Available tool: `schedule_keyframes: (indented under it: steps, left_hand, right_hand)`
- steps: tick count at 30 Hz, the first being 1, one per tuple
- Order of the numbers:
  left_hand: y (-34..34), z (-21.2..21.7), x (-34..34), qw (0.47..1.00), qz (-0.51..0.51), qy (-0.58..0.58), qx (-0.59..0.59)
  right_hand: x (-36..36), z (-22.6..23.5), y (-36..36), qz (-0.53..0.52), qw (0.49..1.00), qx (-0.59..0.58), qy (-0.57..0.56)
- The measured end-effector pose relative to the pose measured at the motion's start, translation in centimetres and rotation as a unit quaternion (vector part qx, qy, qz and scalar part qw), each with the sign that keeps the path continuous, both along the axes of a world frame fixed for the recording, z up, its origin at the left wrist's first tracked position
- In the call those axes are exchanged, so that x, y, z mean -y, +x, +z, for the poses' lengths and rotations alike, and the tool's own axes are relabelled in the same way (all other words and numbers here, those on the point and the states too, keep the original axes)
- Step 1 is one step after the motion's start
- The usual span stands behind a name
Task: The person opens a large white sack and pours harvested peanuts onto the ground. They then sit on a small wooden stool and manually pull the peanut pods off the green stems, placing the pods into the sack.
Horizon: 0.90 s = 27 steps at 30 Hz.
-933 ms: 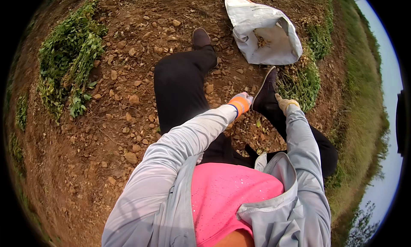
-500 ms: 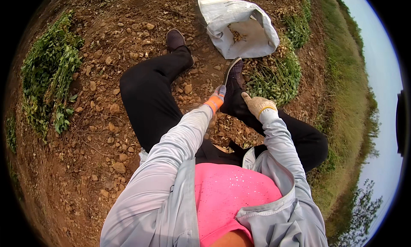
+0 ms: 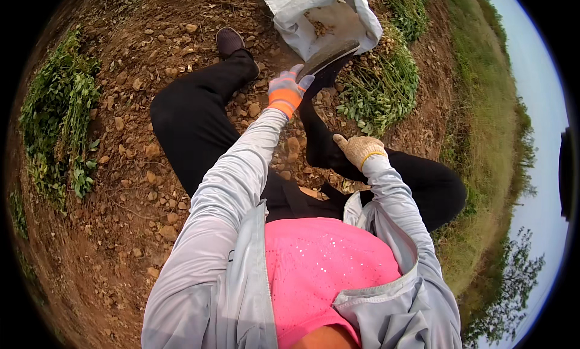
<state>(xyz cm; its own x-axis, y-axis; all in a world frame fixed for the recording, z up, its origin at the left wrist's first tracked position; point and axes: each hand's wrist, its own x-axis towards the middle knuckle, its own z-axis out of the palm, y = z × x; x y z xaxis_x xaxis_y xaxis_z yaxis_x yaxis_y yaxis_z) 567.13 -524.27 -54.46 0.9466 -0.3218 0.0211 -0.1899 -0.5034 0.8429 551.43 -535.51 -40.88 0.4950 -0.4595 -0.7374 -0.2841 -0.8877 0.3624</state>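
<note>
My left hand (image 3: 286,90), in a grey and orange glove, grips a dark shoe (image 3: 328,60) by its heel end. The shoe is off my right foot and tilted, its worn sole showing. Below it, my right foot is in a black sock (image 3: 315,128), toes toward the sack. My right hand (image 3: 361,150), in a beige knit glove with a yellow cuff edge, is closed around the black trouser leg (image 3: 423,178) near the ankle; its fingers are partly hidden. The other dark shoe (image 3: 229,42) is on my left foot.
Beyond the held shoe, an open white sack (image 3: 284,15) has some peanuts (image 3: 320,24) inside. Pulled peanut plants (image 3: 386,92) lie right of it, with another green heap (image 3: 57,116) at far left. Stones and clods cover the brown soil (image 3: 130,168); a grassy strip (image 3: 492,137) runs along the right.
My left hand has pulled the shoe off my right foot and moved it away toward the sack, baring the black sock. My right hand stays at the lower leg.
</note>
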Motion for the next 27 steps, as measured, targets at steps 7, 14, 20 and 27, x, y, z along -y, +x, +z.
schedule_keyframes:
  steps: [7, 14, 20, 27]
  left_hand:
    - [3.0, 11.2, 0.7, 0.883, -0.154, 0.032, 0.443]
    - [4.3, 9.7, 2.2, 0.856, -0.272, 0.192, 0.396]
    - [2.3, 10.4, 1.5, 0.898, -0.226, 0.179, 0.331]
    - [3.0, 6.6, 3.6, 0.917, -0.172, 0.157, 0.323]
  right_hand:
    - [2.6, -2.0, -1.5, -0.051, 0.999, -0.007, -0.015]
    - [4.2, -2.0, -2.1, -0.095, 0.995, -0.006, -0.003]
    - [4.4, -3.5, -3.9, -0.116, 0.993, -0.030, -0.003]
    - [4.5, -2.7, -1.2, -0.101, 0.994, -0.033, -0.006]
